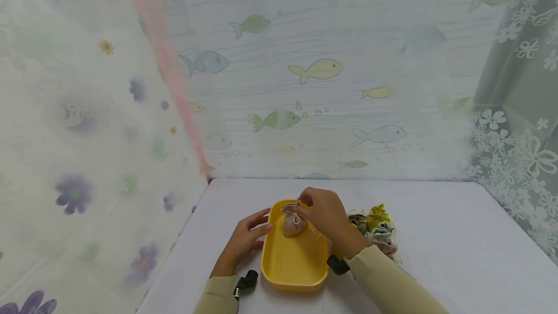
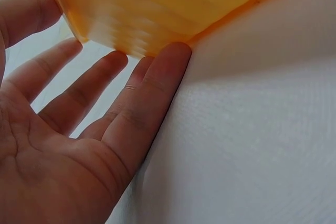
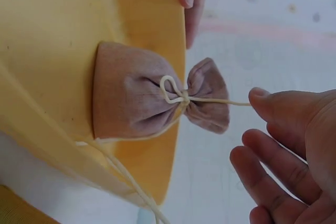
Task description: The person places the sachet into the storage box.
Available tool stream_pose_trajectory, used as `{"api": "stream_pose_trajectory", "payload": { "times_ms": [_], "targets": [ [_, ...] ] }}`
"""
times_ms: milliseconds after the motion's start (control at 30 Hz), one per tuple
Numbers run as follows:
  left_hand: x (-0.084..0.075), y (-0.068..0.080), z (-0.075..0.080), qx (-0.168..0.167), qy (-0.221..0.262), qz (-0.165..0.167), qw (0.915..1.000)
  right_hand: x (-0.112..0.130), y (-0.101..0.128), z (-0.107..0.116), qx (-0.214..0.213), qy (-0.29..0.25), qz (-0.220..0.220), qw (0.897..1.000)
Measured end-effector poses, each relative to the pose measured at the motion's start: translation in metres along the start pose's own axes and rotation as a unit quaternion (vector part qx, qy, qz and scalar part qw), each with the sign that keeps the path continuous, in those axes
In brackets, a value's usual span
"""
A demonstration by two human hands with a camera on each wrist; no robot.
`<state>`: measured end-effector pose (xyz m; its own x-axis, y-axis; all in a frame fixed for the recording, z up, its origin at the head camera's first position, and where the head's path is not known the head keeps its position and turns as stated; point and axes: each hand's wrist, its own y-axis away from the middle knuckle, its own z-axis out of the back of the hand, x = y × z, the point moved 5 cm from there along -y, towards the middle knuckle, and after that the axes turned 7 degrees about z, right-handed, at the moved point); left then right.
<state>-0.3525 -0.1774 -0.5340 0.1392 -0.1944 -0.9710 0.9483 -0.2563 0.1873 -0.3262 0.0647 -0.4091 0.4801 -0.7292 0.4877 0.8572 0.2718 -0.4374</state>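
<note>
Pouch (image 3: 126, 93) stands upright in tray (image 1: 294, 260), neck toward right hand (image 1: 324, 211), whose fingers pinch its drawstring (image 3: 223, 101); left hand (image 1: 245, 237), fingers spread, touches tray.

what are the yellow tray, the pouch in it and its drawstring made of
Yellow tray: probably plastic with a slight sheen, from its even colour and rounded moulded rim.
Pouch: likely woven cloth, matt, as it gathers in soft folds.
Drawstring: matt cord, bending into a loop; cotton or synthetic, hard to tell.

Tray (image 1: 292, 265): smooth, faintly glossy plastic. Pouch (image 3: 131, 95): matt, puckered cloth. Drawstring (image 3: 185, 98): matt cord.
</note>
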Motion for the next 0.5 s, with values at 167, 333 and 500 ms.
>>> {"api": "stream_pose_trajectory", "payload": {
  "times_ms": [167, 333, 500],
  "targets": [
    [-0.001, 0.001, 0.0, -0.003, -0.002, -0.001, 1.0, 0.001, 0.009, 0.009, -0.017, 0.025, 0.01, 0.999],
    [-0.001, 0.001, 0.0, -0.007, -0.009, 0.003, 0.9999, 0.002, 0.017, 0.016, -0.033, 0.048, 0.032, 0.998],
    [0.0, 0.0, 0.0, -0.01, -0.011, 0.007, 0.9999, 0.001, 0.026, 0.024, -0.051, 0.045, 0.047, 0.997]
  ]
}}
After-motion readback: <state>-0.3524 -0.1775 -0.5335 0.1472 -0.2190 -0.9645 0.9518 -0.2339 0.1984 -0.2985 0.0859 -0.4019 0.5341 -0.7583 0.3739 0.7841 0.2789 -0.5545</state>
